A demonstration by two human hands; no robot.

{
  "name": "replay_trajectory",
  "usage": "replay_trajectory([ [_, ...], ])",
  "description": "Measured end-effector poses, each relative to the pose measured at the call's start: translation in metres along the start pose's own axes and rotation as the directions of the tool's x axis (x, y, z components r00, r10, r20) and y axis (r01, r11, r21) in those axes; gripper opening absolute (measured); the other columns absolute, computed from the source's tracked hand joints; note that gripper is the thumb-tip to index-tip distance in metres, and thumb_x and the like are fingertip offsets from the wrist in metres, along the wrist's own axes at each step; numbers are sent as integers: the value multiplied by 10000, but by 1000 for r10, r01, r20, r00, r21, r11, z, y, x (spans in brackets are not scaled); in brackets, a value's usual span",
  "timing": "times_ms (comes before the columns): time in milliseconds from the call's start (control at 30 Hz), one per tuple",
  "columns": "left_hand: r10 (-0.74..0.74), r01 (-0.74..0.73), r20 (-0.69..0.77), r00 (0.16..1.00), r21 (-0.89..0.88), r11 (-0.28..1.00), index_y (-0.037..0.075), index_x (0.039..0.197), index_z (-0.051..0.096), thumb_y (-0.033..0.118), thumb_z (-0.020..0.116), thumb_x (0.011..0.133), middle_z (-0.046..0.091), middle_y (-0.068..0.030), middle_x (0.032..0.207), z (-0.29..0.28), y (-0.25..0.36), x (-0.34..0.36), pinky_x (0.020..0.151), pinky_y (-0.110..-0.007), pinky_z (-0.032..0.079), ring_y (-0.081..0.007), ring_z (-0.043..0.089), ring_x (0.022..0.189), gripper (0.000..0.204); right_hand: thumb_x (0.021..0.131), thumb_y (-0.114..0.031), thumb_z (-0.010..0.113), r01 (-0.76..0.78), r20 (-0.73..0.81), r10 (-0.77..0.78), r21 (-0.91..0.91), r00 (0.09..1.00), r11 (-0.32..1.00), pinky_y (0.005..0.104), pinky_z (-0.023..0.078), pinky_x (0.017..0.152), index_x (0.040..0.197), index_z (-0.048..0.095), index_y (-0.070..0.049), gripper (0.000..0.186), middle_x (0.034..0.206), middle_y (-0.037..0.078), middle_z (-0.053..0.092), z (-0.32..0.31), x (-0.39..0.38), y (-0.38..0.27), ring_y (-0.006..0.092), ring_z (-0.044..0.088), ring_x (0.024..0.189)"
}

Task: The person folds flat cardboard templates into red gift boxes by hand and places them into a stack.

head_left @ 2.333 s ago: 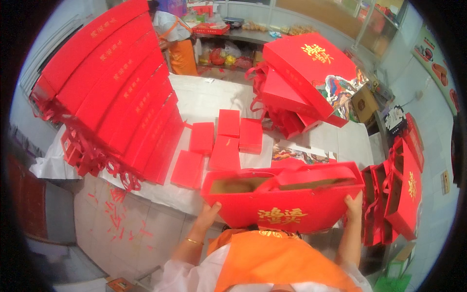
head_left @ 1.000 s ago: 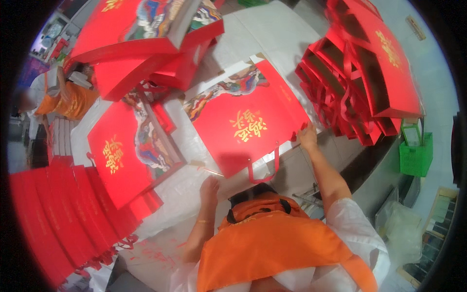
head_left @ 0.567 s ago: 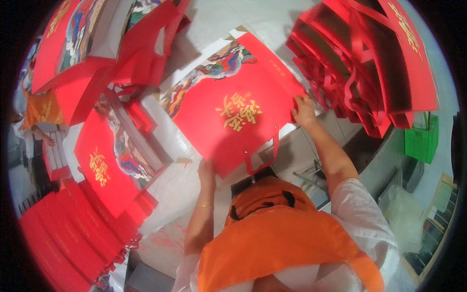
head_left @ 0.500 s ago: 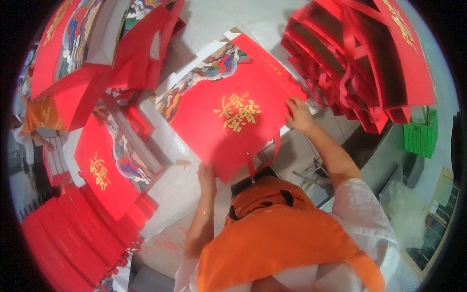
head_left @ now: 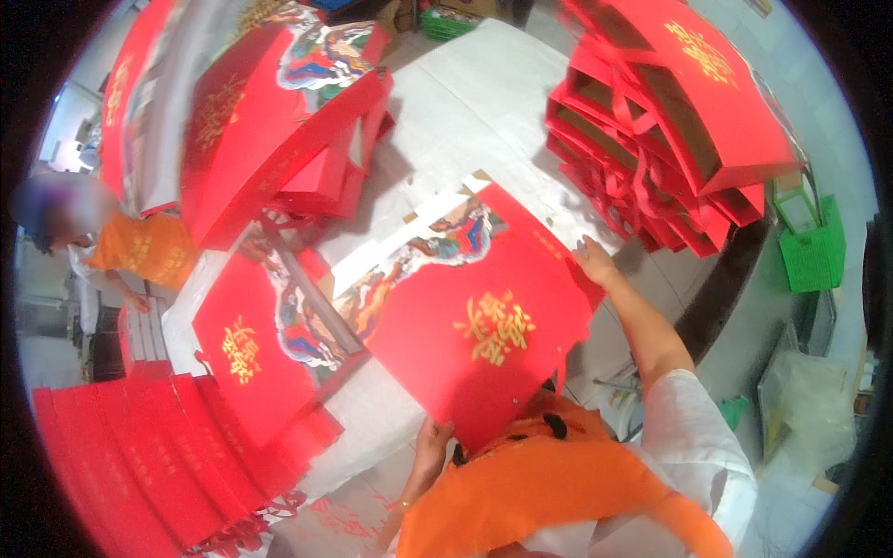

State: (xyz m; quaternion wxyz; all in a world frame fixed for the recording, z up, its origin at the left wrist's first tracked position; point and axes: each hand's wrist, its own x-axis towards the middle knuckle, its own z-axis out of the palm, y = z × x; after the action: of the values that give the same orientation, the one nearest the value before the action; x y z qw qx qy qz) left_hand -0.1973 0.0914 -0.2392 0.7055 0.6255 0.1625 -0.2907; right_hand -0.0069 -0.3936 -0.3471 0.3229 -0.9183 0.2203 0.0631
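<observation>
A flat red paper bag (head_left: 433, 316) with gold lettering and a band of colourful wave pattern lies tilted before me. Its near edge reaches my orange apron (head_left: 539, 474), and only a bit of its red ribbon handle (head_left: 560, 372) shows. My left hand (head_left: 431, 448) pinches the bag's near left corner, thumb on top. Closed on the right side edge is my right hand (head_left: 596, 264), its fingertips partly under the board. Just left of this bag, another red bag (head_left: 265, 325) of the same design rests on its side.
Stacked red bags with ribbon handles (head_left: 651, 130) stand far right, and more bags (head_left: 279, 139) pile up far left. A row of folded red bags (head_left: 130, 456) sits near left. Right of the white table (head_left: 446, 102) is a green basket (head_left: 812, 251). A co-worker in orange (head_left: 149, 246) is at left.
The bag between my hands has come closer to my body, its handle now mostly out of sight. My view has shifted, bringing more of the far table and the co-worker into the picture.
</observation>
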Motion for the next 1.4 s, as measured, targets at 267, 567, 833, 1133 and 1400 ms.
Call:
replay_trajectory([
  [267, -17, 1, 99, 995, 158, 988, -2, 1279, 544, 38, 540, 1014, 692, -78, 970, -56, -2, -64, 655, -309, 526, -156, 670, 755, 268, 947, -587, 542, -99, -16, 98, -101, 995, 990, 475, 512, 919, 1188, 706, -77, 588, 1150, 233, 688, 76, 4, -19, 388, 661, 972],
  [567, 513, -345, -125, 849, 603, 720, -29, 1184, 599, 76, 687, 913, 705, -136, 1043, -83, 37, -141, 817, -362, 522, -200, 665, 967, 303, 1029, -439, 563, 59, -69, -66, 987, 995, -149, 367, 493, 992, 1363, 555, -43, 517, 1278, 67, 637, 15, -61, -120, 199, 611, 1131],
  [833, 696, -775, -631, 342, 230, 589, 16, 1119, 589, 27, 626, 929, 610, -46, 1064, -67, 133, -119, 913, -315, 473, -152, 589, 994, 194, 1056, -320, 543, 348, -334, -246, 937, 910, 14, 310, 451, 999, 1242, 611, -63, 325, 1158, 38, 654, -98, -78, -159, 143, 601, 1085],
  [1133, 802, -851, -463, 378, 168, 498, 28, 1083, 579, 38, 593, 966, 596, -45, 1071, -105, 116, -95, 968, -301, 420, -141, 545, 1021, 117, 930, -164, 695, 947, -75, -945, -37, 317, 320, 396, 495, 951, 1210, 640, -28, 316, 1125, 142, 680, -217, -272, -363, 279, 649, 1051],
  [1400, 888, -902, -344, 306, 194, 385, 37, 1025, 597, 55, 631, 943, 589, -86, 1036, -107, 109, -103, 915, -319, 441, -182, 557, 989, 90, 1002, -433, 556, 950, 818, -517, -105, 251, 296, 456, 496, 928, 1321, 603, -59, 494, 1169, 203, 672, -141, -284, -438, 415, 614, 1079],
])
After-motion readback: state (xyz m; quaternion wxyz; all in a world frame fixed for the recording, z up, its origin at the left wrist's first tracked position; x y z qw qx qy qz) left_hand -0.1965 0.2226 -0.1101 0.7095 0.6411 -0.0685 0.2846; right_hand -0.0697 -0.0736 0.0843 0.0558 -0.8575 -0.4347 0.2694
